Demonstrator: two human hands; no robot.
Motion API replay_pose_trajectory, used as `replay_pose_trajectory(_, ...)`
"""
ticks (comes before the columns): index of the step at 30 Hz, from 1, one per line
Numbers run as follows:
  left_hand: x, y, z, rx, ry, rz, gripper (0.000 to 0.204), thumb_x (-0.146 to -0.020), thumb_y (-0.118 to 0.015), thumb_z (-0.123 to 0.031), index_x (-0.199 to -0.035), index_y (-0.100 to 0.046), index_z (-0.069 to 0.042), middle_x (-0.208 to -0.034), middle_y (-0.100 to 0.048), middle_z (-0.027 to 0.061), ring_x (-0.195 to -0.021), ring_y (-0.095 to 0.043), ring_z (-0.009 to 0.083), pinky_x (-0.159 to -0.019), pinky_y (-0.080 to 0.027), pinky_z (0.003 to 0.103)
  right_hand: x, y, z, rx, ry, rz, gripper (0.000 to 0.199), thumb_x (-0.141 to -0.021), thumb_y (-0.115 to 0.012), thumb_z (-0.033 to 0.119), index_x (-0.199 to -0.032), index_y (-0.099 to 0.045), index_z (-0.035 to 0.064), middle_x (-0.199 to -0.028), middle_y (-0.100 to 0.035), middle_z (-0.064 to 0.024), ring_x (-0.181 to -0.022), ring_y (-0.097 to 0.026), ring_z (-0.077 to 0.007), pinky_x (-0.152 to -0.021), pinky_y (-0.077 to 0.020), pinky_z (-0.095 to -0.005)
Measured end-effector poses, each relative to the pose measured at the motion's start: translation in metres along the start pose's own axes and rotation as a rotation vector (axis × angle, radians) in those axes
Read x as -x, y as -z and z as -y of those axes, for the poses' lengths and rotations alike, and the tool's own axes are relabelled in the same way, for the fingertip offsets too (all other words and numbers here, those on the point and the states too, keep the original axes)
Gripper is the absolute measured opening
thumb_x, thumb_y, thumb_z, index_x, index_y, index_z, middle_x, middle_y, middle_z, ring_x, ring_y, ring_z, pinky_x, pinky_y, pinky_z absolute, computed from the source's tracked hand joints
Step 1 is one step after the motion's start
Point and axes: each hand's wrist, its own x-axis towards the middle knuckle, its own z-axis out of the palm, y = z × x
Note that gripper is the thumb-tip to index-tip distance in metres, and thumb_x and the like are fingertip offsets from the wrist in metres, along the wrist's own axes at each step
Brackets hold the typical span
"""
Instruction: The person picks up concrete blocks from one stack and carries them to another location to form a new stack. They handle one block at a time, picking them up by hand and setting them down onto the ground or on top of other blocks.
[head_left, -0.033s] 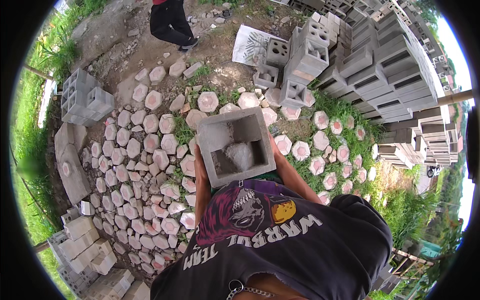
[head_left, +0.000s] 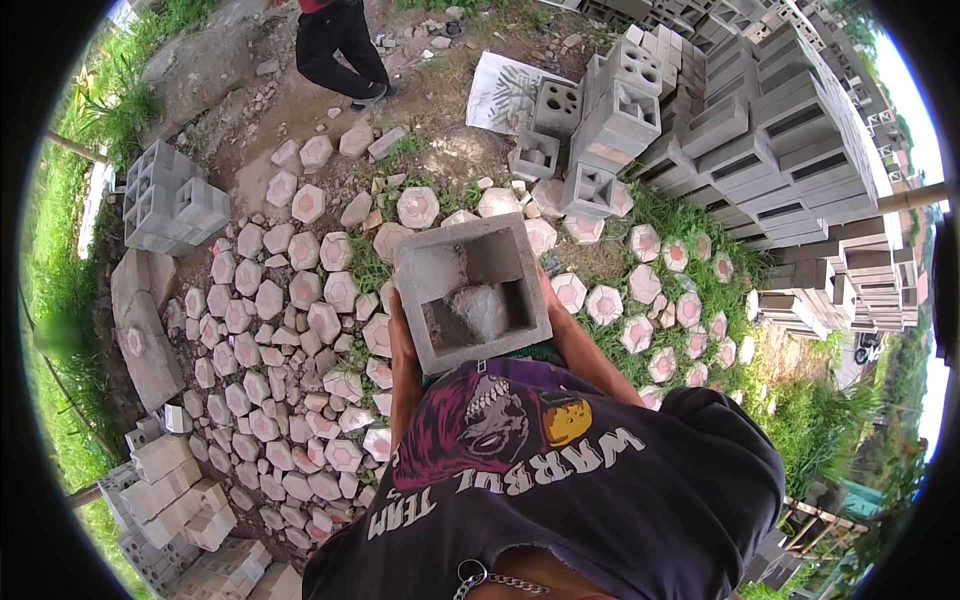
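Observation:
A square grey concrete block [head_left: 440,252] is held up in front of my body, its open side facing up. Inside are deep, shadowed hollows and a rough grey lump. My left hand [head_left: 400,318] grips the block's left side, and my right hand [head_left: 551,296] presses against its right side. Most fingers of both hands are hidden by the block. It hangs above ground laid with hexagonal pavers [head_left: 323,322], apart from them.
Tall stacks of concrete blocks [head_left: 745,140] rise at the right. A smaller group of blocks [head_left: 600,140] stands at back centre beside a white sack [head_left: 500,90]. More blocks [head_left: 170,205] are at the left and lower left [head_left: 165,470]. A person in dark trousers [head_left: 340,45] is at the back.
The person at the back has shifted slightly, legs a little lower and to the left. The surroundings have shifted very slightly in view. My hands and the block keep their place.

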Motion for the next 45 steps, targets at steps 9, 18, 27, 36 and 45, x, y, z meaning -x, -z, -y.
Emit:
replay_pose_trajectory(9, -0.180, -0.078, -0.080, 0.014, 0.010, 0.076, 0.070, -0.096, -0.032, -0.058, -0.138, -0.044, -0.003, -0.131, -0.053, 0.0117, -0.116, -0.052, 0.0222, -0.097, -0.040, 0.033, -0.131, -0.019, 0.152, 0.154, 0.167, -0.029, 0.073, -0.095, -0.033, 0.062, -0.140, -0.041, 0.0050, -0.134, -0.050, -0.0088, -0.117, -0.049, -0.0207, -0.102, -0.0370, -0.0322)
replay_pose_trajectory(18, -0.296, -0.179, -0.158, -0.162, -0.024, 0.102, 0.071, -0.094, -0.037, -0.060, -0.134, -0.048, -0.002, -0.126, -0.057, 0.0109, -0.108, -0.055, 0.0211, -0.091, -0.043, 0.032, -0.199, -0.025, 0.264, 0.018, 0.225, -0.125, 0.075, -0.094, -0.033, 0.063, -0.142, -0.038, 0.0055, -0.139, -0.045, -0.0094, -0.123, -0.045, -0.0215, -0.106, -0.0333, -0.0325)
replay_pose_trajectory(27, -0.458, -0.272, -0.216, -0.382, 0.116, 0.312, 0.073, -0.092, -0.037, -0.065, -0.123, -0.059, -0.002, -0.108, -0.064, 0.0096, -0.092, -0.060, 0.0183, -0.079, -0.047, 0.032, -0.292, 0.000, 0.323, -0.298, 0.400, -0.363, 0.054, -0.102, -0.032, 0.040, -0.141, -0.038, 0.0039, -0.133, -0.051, -0.0065, -0.116, -0.052, -0.0181, -0.102, -0.0412, -0.0320)
replay_pose_trajectory(36, -0.633, -0.383, -0.312, -0.708, 0.080, 0.531, 0.071, -0.092, -0.040, -0.062, -0.108, -0.065, 0.002, -0.089, -0.066, 0.0095, -0.076, -0.058, 0.0163, -0.066, -0.046, 0.032, -0.421, -0.037, 0.416, -0.378, 0.645, -0.590, 0.060, -0.101, -0.030, 0.048, -0.142, -0.037, 0.0059, -0.136, -0.049, -0.0070, -0.120, -0.050, -0.0177, -0.103, -0.0386, -0.0306)
replay_pose_trajectory(45, -0.737, -0.442, -0.365, -0.752, 0.150, 0.657, 0.069, -0.093, -0.039, -0.061, -0.106, -0.065, 0.002, -0.089, -0.065, 0.0091, -0.076, -0.057, 0.0152, -0.065, -0.044, 0.031, -0.491, -0.064, 0.479, -0.572, 0.704, -0.616, 0.059, -0.100, -0.032, 0.050, -0.137, -0.044, 0.0056, -0.128, -0.055, -0.0094, -0.110, -0.055, -0.0198, -0.098, -0.0429, -0.0326)
